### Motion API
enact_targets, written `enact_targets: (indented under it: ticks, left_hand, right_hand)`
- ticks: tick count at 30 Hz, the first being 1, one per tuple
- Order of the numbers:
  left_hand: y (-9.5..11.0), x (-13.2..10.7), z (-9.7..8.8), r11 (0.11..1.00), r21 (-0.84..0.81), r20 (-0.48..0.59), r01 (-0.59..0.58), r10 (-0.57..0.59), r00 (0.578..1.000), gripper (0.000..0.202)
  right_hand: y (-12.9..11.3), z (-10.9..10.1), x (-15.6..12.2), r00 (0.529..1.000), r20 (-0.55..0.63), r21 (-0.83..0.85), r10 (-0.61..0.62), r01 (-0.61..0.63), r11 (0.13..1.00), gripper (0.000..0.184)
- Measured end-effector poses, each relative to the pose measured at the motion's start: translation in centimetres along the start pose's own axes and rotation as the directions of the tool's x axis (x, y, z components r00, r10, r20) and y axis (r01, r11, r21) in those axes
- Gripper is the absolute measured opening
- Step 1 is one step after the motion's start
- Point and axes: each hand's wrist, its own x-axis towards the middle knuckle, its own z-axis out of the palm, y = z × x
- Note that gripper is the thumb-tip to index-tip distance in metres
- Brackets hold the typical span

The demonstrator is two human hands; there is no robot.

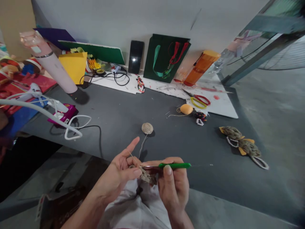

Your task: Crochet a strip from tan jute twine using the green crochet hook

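Note:
My right hand (172, 183) is closed round a green-handled crochet hook (175, 165), whose metal tip points left into a small beige crochet piece (147, 176). My left hand (122, 170) pinches that piece between thumb and fingers, with the index finger raised and the yarn strand running over it. The strand leads up to a small beige yarn ball (147, 128) lying on the dark grey table (133, 117). Both hands are at the table's near edge, above my lap.
An orange yarn ball (186, 109), red and yellow scissors (200, 100) and beads lie to the right. A knitted olive bundle (243, 146) lies far right. A green gift bag (166, 57), phone (135, 56), orange bottle (201, 66), white cables (59, 124) and pink tube (57, 70) stand behind and left.

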Motion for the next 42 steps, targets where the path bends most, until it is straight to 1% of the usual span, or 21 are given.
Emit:
enact_targets:
  ticks: [2,4,5,7,8,9,10,11,14,16,18,21,23,25,27,29,31,33,37,39,42]
  left_hand:
    - [0.1,-0.1,0.1,1.000,-0.006,0.013,0.015,-0.015,1.000,0.090]
    - [0.2,-0.1,0.3,0.999,-0.026,0.047,0.028,-0.027,0.999,0.079]
    - [0.2,-0.1,0.4,0.999,-0.037,0.071,0.032,-0.029,0.997,0.075]
    - [0.3,-0.1,0.6,0.998,-0.048,0.111,0.042,-0.037,0.993,0.067]
    - [0.3,-0.1,0.7,0.998,-0.047,0.125,0.048,-0.042,0.991,0.065]
    - [0.3,0.0,0.7,0.998,-0.044,0.131,0.053,-0.047,0.990,0.063]
    - [0.3,0.0,0.7,0.998,-0.041,0.130,0.058,-0.052,0.990,0.063]
    - [0.3,0.0,0.7,0.997,-0.039,0.123,0.062,-0.057,0.991,0.063]
    - [0.2,0.0,0.5,0.996,-0.047,0.116,0.076,-0.070,0.991,0.067]
    - [0.2,0.0,0.3,0.994,-0.060,0.130,0.096,-0.087,0.988,0.069]
    - [0.2,0.1,0.2,0.989,-0.079,0.155,0.123,-0.110,0.982,0.070]
    - [0.2,0.3,0.2,0.977,-0.103,0.190,0.186,-0.165,0.968,0.068]
    - [0.3,0.3,0.2,0.968,-0.118,0.191,0.222,-0.198,0.961,0.066]
    - [0.4,0.4,0.2,0.965,-0.124,0.179,0.230,-0.207,0.962,0.063]
    - [0.5,0.3,0.2,0.970,-0.112,0.166,0.214,-0.194,0.967,0.063]
    - [0.6,0.3,0.2,0.974,-0.101,0.173,0.204,-0.185,0.967,0.064]
    - [0.6,0.3,0.1,0.969,-0.111,0.207,0.219,-0.193,0.959,0.065]
    - [0.5,0.3,0.1,0.957,-0.141,0.256,0.253,-0.212,0.943,0.064]
    - [0.2,0.5,0.0,0.935,-0.191,0.340,0.298,-0.222,0.914,0.064]
    - [0.0,0.6,0.0,0.930,-0.204,0.360,0.306,-0.219,0.907,0.063]
    - [0.1,0.6,0.0,0.929,-0.208,0.349,0.308,-0.223,0.910,0.061]
  right_hand:
    - [0.1,-0.1,0.1,0.999,-0.001,0.059,0.049,-0.049,0.997,0.008]
    - [0.3,0.0,0.3,0.985,0.002,0.187,0.175,-0.172,0.967,0.010]
    - [0.3,0.1,0.3,0.963,0.000,0.259,0.270,-0.261,0.930,0.012]
    - [0.3,0.4,0.3,0.890,-0.017,0.374,0.456,-0.418,0.828,0.020]
    - [0.3,0.5,0.3,0.854,-0.027,0.412,0.520,-0.465,0.784,0.023]
    - [0.2,0.6,0.3,0.832,-0.037,0.435,0.554,-0.486,0.758,0.026]
    - [0.1,0.6,0.3,0.830,-0.035,0.445,0.557,-0.486,0.752,0.028]
    - [-0.1,0.6,0.3,0.838,-0.031,0.441,0.544,-0.477,0.760,0.028]
    - [-0.5,0.2,0.2,0.876,-0.032,0.387,0.481,-0.433,0.814,0.023]
    - [-0.6,-0.1,0.0,0.891,-0.036,0.358,0.453,-0.412,0.838,0.022]
    - [-0.5,-0.3,-0.1,0.887,-0.019,0.353,0.462,-0.426,0.833,0.023]
    - [-0.2,-0.2,-0.1,0.862,-0.008,0.384,0.506,-0.465,0.798,0.024]
    - [-0.1,-0.1,0.0,0.861,0.020,0.388,0.508,-0.475,0.790,0.024]
    - [-0.1,0.0,0.0,0.889,0.022,0.348,0.457,-0.436,0.830,0.024]
    - [-0.3,0.0,0.0,0.924,0.010,0.291,0.382,-0.368,0.883,0.022]
    - [-0.7,0.0,-0.1,0.942,-0.014,0.263,0.334,-0.319,0.910,0.017]
    - [-1.1,0.1,-0.3,0.943,-0.021,0.274,0.332,-0.314,0.909,0.015]
    - [-1.3,0.1,-0.4,0.933,-0.037,0.287,0.359,-0.334,0.898,0.017]
    - [-0.8,0.1,0.0,0.920,0.020,0.281,0.392,-0.382,0.881,0.021]
    - [-0.4,0.1,0.2,0.919,0.042,0.296,0.392,-0.386,0.873,0.022]
    - [-0.1,-0.2,0.2,0.923,0.011,0.307,0.385,-0.370,0.877,0.021]
